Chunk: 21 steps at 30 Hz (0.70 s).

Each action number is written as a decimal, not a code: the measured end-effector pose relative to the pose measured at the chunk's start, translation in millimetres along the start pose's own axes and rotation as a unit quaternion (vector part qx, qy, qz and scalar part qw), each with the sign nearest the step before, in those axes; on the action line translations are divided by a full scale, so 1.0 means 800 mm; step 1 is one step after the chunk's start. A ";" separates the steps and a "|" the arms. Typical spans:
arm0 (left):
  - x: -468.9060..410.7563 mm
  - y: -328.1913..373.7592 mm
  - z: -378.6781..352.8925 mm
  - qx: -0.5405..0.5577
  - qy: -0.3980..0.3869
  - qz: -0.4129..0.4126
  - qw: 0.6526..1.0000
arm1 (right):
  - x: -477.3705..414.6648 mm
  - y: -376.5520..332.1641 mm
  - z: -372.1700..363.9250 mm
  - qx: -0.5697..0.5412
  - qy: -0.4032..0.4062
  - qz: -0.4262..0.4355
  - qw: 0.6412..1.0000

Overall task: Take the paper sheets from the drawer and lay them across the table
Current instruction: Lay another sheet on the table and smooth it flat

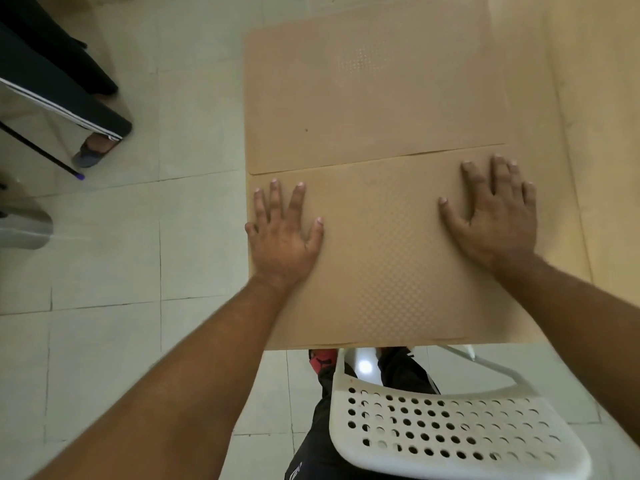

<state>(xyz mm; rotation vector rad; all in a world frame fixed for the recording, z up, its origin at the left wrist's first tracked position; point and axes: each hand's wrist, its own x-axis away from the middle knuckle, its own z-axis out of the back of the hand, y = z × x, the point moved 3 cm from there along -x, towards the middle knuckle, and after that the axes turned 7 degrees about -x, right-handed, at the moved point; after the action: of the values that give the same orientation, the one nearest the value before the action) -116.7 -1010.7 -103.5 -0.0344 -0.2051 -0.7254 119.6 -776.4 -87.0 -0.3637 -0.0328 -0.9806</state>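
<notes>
Pale square floor tiles (104, 237) spread from seven to eleven o'clock. A white perforated chair (450, 427) stands at five o'clock; dark furniture (52, 81) and a shod foot (91, 152) sit at ten.

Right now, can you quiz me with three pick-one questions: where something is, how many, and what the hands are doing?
1. Where is the white chair? A on the paper; B beside the near sheet's closest edge; C on a wall.
2. How many brown paper sheets lie spread out? A one; B two; C five.
3. What are the left hand and right hand doing? A crumpling paper; B holding a pen; C pressing flat on the near sheet.
Answers: B, its holed back shows at that edge; B, a seam divides them; C, fingers lie straight.
</notes>
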 end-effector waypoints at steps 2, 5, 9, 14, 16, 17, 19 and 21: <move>-0.001 0.001 0.002 0.001 -0.018 0.001 1.000 | -0.002 0.009 0.005 -0.001 -0.006 0.001 1.000; 0.000 0.006 0.015 0.007 -0.038 -0.009 0.999 | -0.001 0.009 0.015 -0.030 -0.014 0.003 0.999; 0.016 0.013 0.054 0.034 0.004 -0.045 0.998 | 0.027 -0.026 0.026 -0.123 -0.035 0.052 0.990; 0.057 0.004 0.103 0.152 0.050 -0.015 0.987 | 0.058 -0.099 0.049 -0.213 -0.078 0.134 0.965; 0.072 -0.012 0.120 0.190 0.068 -0.002 0.979 | 0.062 -0.135 0.066 -0.227 -0.071 0.167 0.957; 0.082 -0.025 0.127 0.202 0.077 0.002 0.976 | 0.067 -0.156 0.074 -0.229 -0.071 0.183 0.953; 0.098 -0.055 0.140 0.220 0.085 -0.002 0.972 | 0.080 -0.202 0.087 -0.236 -0.072 0.212 0.946; 0.105 -0.091 0.155 0.232 0.097 -0.018 0.968 | 0.093 -0.248 0.099 -0.241 -0.068 0.236 0.939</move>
<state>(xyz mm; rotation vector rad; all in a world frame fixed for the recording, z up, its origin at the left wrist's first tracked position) -125.0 -1107.5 31.4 0.4852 -0.1843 -0.6972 9.8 -911.0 58.2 -0.8487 0.1662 -0.4741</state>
